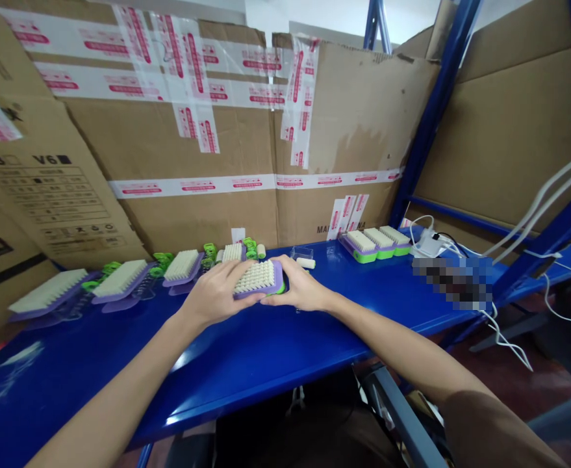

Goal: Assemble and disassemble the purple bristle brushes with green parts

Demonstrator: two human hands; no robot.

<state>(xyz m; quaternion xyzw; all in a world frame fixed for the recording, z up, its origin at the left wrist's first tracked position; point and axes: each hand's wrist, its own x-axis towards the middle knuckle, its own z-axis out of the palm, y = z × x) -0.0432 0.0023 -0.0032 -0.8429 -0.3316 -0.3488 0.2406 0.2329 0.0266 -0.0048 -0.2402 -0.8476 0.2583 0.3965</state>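
Observation:
Near the middle of the blue table, a purple and green brush (256,278) with pale bristles facing up is held between both hands. My left hand (219,289) is wrapped round its left side, fingers over the top edge and thumb along the front. On its right end, my right hand (302,286) grips it with fingers and thumb closed. Behind the hands stands another pale-bristled brush (234,252) beside green parts (250,247). A small clear box (301,252) and a short white cylinder (305,262) lie just behind my right hand.
Several purple brush pieces, among them one at the far left (49,292), line the back of the blue table (266,364). Three finished-looking brushes (377,244) sit side by side at back right. White cables and a plug (429,244) lie right, near a blue post (441,97). Cardboard (207,143) rises behind.

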